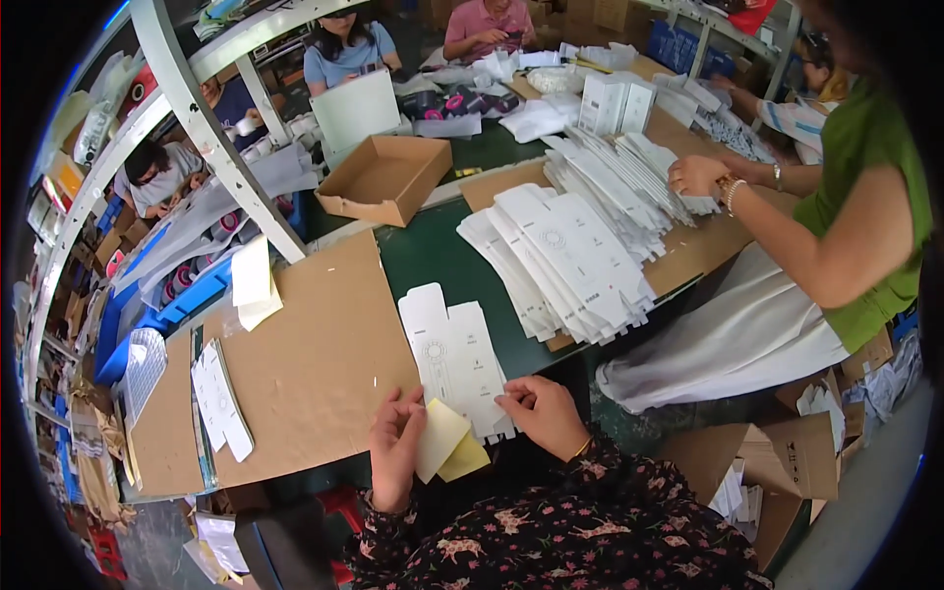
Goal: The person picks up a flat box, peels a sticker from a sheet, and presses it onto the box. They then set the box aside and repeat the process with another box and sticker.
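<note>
A flattened white carton [454,354] with printed drawings lies in front of me, across the brown cardboard sheet and the green tabletop. At its lower left, my left hand [396,442] grips pale yellow paper sheets [444,439] between thumb and fingers; the sheets overlap the carton's lower end. My right hand [548,417] is closed, its fingertips drawn together at the carton's lower right edge. Whether they pinch the carton or some small piece is too fine to see. Beyond the carton, a thick fanned stack of similar flat cartons [565,251] rests on the table.
Brown cardboard [315,344] covers the table to my left, with more yellow sheets [256,285] and white printed pieces [220,398] on it. An open cardboard tray [385,182] stands farther back. A co-worker in green [836,226] handles cartons at right; metal shelving [211,128] rises at left.
</note>
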Demonstrator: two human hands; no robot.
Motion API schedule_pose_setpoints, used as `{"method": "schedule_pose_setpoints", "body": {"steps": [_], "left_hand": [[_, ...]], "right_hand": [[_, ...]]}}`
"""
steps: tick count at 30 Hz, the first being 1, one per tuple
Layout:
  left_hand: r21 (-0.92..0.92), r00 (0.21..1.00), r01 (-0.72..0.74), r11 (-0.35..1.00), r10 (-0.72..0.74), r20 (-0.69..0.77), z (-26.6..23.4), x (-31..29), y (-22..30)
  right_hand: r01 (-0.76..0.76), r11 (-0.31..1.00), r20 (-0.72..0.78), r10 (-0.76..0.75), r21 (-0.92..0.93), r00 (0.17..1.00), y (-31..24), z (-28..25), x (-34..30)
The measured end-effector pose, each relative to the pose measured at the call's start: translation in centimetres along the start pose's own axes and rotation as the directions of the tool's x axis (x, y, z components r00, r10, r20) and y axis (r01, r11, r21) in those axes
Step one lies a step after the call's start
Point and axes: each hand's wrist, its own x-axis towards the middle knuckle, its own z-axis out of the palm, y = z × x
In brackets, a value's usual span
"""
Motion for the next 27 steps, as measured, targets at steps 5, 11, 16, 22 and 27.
{"method": "schedule_pose_setpoints", "body": {"steps": [5,11,16,22,27], "left_hand": [[-0.020,1.000,0.024,1.000,-0.024,0.019,0.0,0.7,0.3],[-0.030,1.000,0.016,0.999,-0.016,0.012,0.1,1.1,-0.4],[-0.039,1.000,-0.003,0.999,0.003,0.020,0.0,1.1,-0.6],[-0.030,0.998,0.015,0.999,-0.013,0.055,0.0,0.7,0.1],[-0.016,0.999,-0.036,0.999,0.036,0.014,-0.3,0.3,0.7]], "right_hand": [[-0.185,0.913,0.154,0.137,0.364,0.979,2.1,0.0,1.6],[-0.405,0.798,0.269,0.312,0.446,0.911,0.7,-1.1,1.5],[-0.481,0.725,0.324,0.361,0.493,0.875,0.4,-1.1,1.4],[-0.447,0.767,0.391,0.278,0.460,0.878,-1.5,0.3,0.9],[-0.014,0.889,0.060,-0.016,0.459,0.998,-1.1,1.2,0.9]]}}
